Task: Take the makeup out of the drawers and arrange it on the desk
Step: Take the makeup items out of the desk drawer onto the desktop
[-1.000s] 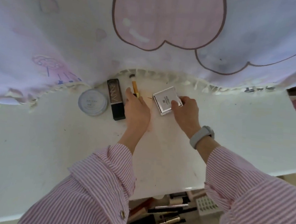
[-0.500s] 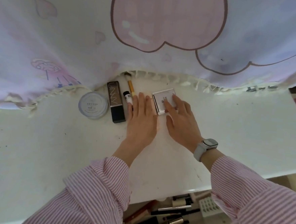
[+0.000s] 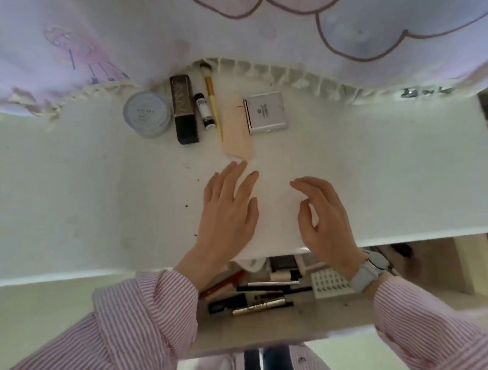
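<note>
Both hands are empty, fingers loosely spread: the left hand (image 3: pixel 230 204) and right hand (image 3: pixel 324 219) hover over the tabletop (image 3: pixel 91 197). Beyond lie a compact (image 3: pixel 265 112), brush (image 3: pixel 213 107), tube (image 3: pixel 204 110), dark bottle (image 3: pixel 183 108) and round jar (image 3: pixel 147 114); more makeup fills the open drawer (image 3: pixel 256 327) below.

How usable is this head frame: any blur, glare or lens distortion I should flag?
Head view: strong wide-angle bowing, so the desk edges curve; light is soft and even, with no glare; both the left hand and the right hand look slightly smeared; print on the square compact and round jar is too soft to read; the open drawer sits in dimmer shade.
</note>
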